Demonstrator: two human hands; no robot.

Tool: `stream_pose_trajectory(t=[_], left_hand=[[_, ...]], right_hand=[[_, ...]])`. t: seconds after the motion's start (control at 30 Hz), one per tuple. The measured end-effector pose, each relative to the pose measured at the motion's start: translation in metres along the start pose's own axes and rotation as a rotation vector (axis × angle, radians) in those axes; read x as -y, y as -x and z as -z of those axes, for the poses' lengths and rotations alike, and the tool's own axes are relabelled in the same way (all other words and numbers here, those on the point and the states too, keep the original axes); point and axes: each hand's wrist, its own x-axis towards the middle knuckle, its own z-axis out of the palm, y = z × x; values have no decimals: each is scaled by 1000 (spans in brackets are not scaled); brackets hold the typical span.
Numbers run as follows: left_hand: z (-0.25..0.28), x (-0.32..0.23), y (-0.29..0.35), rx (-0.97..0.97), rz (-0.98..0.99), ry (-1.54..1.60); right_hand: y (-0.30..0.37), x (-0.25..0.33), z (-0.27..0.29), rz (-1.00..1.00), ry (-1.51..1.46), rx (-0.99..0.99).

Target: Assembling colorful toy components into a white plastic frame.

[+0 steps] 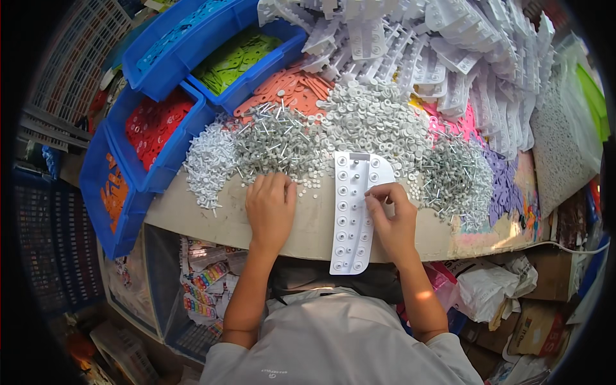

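A long white plastic strip (350, 215) with a rounded corner and two rows of round sockets lies upright before me, its near end reaching past the table edge. Small metal pins stand along its middle. My right hand (393, 218) is over the strip's right side, thumb and forefinger pinched together; whatever is between them is too small to make out. My left hand (271, 208) rests at the near edge of a heap of silver pins (273, 141), fingers together and bent down, their tips partly hidden. White washers (372, 122) are heaped just beyond the strip.
Blue bins (160, 183) at the left hold red, orange, green and blue plastic pieces. White screws (210, 160) lie left of the pins. Another pin heap (449, 170) and purple pieces (504, 183) lie right. Many white strips (475, 58) are stacked at the back.
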Motion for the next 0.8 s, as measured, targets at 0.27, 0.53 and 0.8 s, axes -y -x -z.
stream_pose_trajectory(t=[0.27,0.53,0.8], left_hand=[[7,10,1,23,-137,3],[7,11,-3,9,-206,34],[10,12,-1,61,-190,35]], right_hand=[[-6,-4,2,-35,-42,-67],[-15,-4,-11,-9,75,3],[-17,-4,14,281,475,-172]])
